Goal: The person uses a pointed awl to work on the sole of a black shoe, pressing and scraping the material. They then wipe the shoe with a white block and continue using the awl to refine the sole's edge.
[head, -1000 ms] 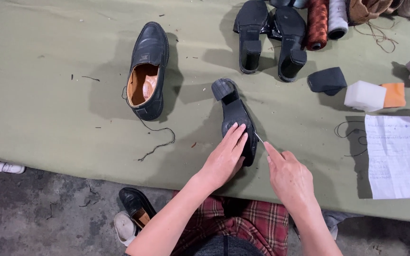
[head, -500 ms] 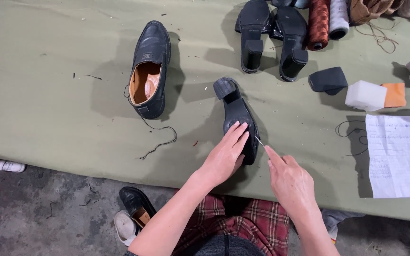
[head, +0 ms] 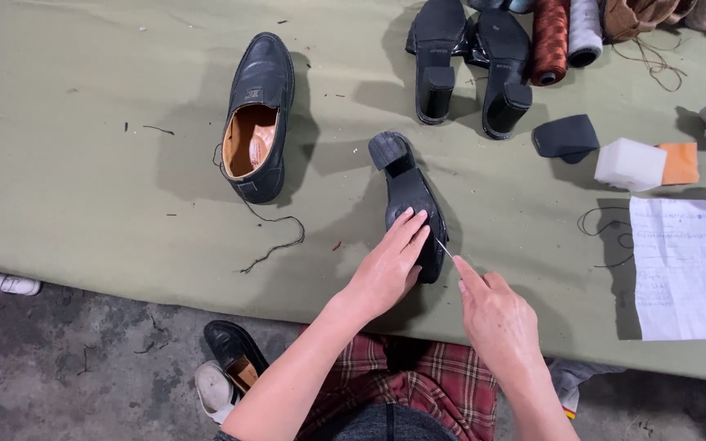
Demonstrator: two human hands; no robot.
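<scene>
The shoe (head: pixel 408 196) under the hands shows a smooth, matt black sole (leather uppers beside it shine faintly); the table (head: pixel 83 196) cloth is matt green fabric.

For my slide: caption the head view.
Left hand steadies an upturned black shoe while right hand holds a needle at its sole.

table (head: pixel 83 204): olive-green cloth cover, stray thread bits | floor (head: pixel 83 367): grey concrete, cracked, stained | light: soft, even
</scene>
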